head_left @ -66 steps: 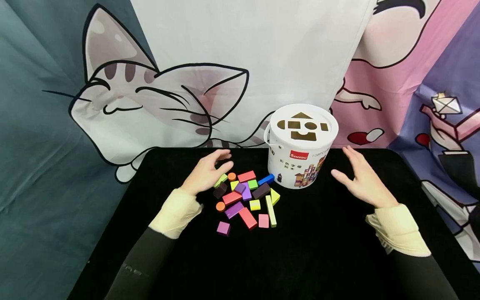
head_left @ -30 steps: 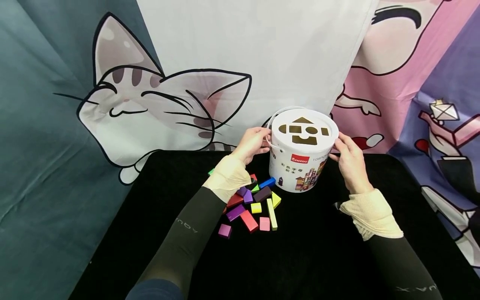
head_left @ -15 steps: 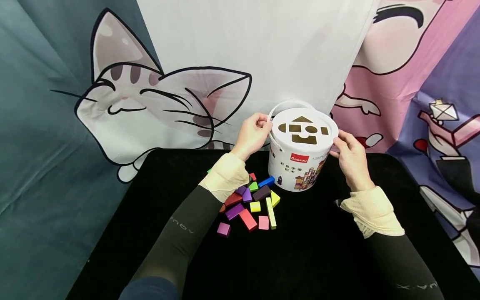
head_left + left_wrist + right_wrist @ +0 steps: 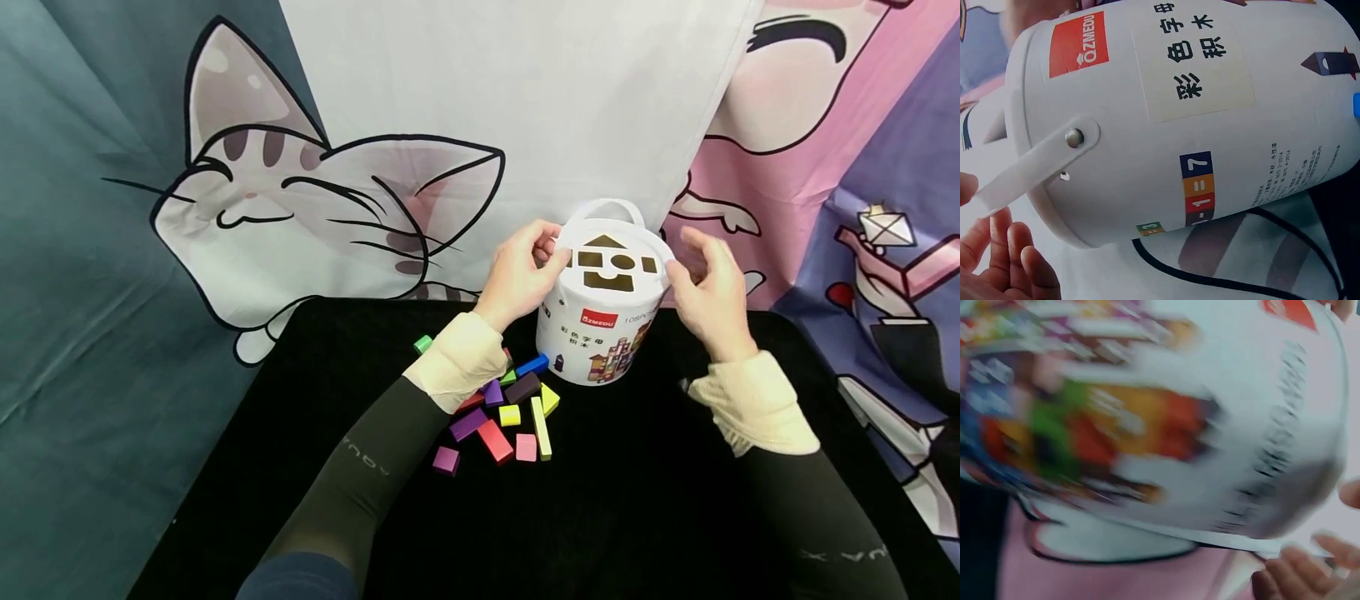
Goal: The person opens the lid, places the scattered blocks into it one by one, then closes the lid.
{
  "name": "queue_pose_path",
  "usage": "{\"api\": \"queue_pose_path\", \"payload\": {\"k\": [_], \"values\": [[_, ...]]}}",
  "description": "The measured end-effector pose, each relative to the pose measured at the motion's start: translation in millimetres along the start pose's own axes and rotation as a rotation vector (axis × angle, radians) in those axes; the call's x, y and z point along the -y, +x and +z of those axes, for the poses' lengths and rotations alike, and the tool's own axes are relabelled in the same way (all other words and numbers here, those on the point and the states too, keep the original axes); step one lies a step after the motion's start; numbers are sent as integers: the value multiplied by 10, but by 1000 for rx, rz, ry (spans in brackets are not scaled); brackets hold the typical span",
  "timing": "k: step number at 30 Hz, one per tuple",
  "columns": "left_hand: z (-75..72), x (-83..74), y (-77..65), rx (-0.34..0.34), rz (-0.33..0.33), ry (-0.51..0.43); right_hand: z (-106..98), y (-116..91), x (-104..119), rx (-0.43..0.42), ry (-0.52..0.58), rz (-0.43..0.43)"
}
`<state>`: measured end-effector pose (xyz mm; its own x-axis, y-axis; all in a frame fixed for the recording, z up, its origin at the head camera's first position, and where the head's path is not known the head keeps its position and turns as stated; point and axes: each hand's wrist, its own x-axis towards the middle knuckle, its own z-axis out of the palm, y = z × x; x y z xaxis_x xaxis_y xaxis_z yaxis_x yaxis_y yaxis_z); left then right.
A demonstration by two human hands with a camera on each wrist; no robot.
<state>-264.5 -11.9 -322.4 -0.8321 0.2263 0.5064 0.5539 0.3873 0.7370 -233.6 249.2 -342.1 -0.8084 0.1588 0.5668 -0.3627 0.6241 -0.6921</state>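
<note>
White bucket (image 4: 600,337) was set upright on the black cloth (image 4: 600,508), to the right of the heap of coloured blocks (image 4: 510,415), with its perforated lid (image 4: 606,260) seated on top. At the far left, a green block (image 4: 423,343) was seen past the left cuff (image 4: 457,358), by which part of the heap was hidden. Further right, the handle (image 4: 1029,169) was pinched on its left side between the thumb and fingers of the left hand (image 4: 521,271), and was arched above the lid's far side. At the right, the right hand (image 4: 705,287) was placed at the lid's edge, fingers bent; whether anything was grasped there could not be told. The step in hand was judged to be the raising of the handle. For the next move, a secure hold on both sides seemed to be required, with the bucket kept level.
</note>
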Motion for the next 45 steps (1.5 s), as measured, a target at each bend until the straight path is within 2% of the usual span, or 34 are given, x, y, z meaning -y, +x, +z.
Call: {"api": "queue_pose_path", "payload": {"k": [2, 5, 8, 11, 13, 15, 18, 20, 22, 25, 29, 38, 42, 45], "values": [[7, -23, -12, 6, 49, 23, -22, 178, 92, 29, -87, -161], [14, -59, -28, 19, 119, 60, -36, 432, 233, 133, -136, -350], [14, -85, -34, 35, 172, 84, -30, 630, 326, 236, -175, -433], [3, -95, -43, 55, 192, 84, -18, 739, 363, 305, -208, -455], [-10, -94, -46, 54, 160, 63, -8, 771, 362, 322, -220, -465], [-25, -72, -39, 27, 84, 55, 1, 783, 351, 315, -215, -468], [-39, 15, -17, 3, -125, 58, 30, 780, 335, 272, -191, -445], [-35, 94, -1, 41, -274, 52, 52, 781, 327, 236, -171, -424], [-20, 169, 9, 121, -396, 26, 75, 784, 327, 202, -151, -406], [9, 254, 15, 213, -508, -89, 102, 804, 344, 157, -135, -396], [32, 280, 28, 219, -540, -201, 101, 842, 404, 103, -143, -372], [33, 244, -25, 191, -505, -273, 143, 932, 652, 85, -177, -385], [-31, 205, -69, 180, -474, -294, 152, 956, 867, 93, -174, -409], [-155, 181, -120, 150, -439, -320, 184, 960, 1070, 105, -157, -430]]}}
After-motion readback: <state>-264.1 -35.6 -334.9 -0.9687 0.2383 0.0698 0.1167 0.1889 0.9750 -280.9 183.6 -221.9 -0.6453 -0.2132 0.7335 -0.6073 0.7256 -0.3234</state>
